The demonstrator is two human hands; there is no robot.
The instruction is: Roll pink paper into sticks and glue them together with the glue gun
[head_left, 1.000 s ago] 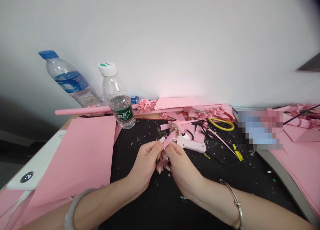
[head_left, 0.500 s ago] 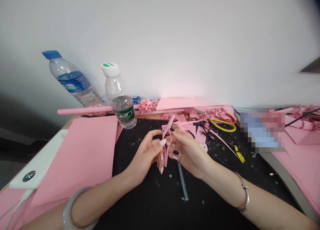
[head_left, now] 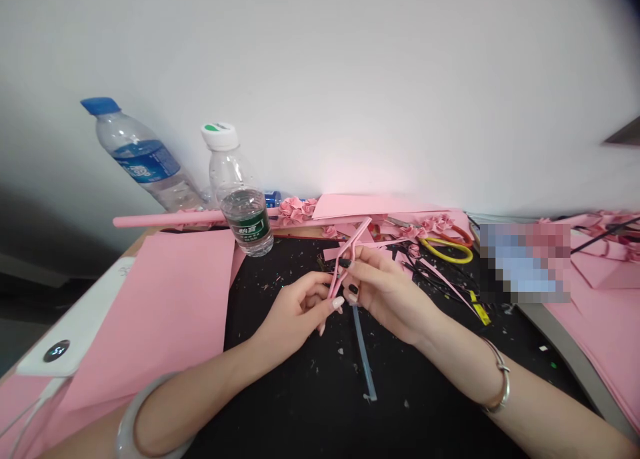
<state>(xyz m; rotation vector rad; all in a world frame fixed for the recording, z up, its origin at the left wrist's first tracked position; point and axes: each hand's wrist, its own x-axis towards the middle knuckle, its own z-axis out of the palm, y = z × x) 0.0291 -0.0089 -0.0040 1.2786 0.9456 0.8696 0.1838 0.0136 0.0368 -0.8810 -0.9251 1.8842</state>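
A folded strip of pink paper [head_left: 358, 236] is held between both hands, tilted up to the right over the black mat [head_left: 280, 392]. My left hand [head_left: 305, 306] pinches its lower end between thumb and fingers. Higher along the strip, my right hand [head_left: 385, 282] grips it, thumb against the fingers. Part of the strip is hidden behind the fingers. Just below the right hand lies a translucent bluish glue stick [head_left: 364, 352]. Pink paper scraps [head_left: 383, 254] are scattered behind the hands.
A green-labelled water bottle [head_left: 245, 212] stands behind left; a blue-capped bottle [head_left: 145, 159] leans on the wall. Pink sheets [head_left: 175, 292] and a white power bank [head_left: 75, 332] lie left. Yellow-handled scissors [head_left: 447, 251], paper flowers [head_left: 297, 210] and dark cables [head_left: 435, 289] sit behind.
The pink strip has gone from nearly upright to leaning right. My right hand has risen slightly and shifted right; my left hand now holds the strip's lower end.
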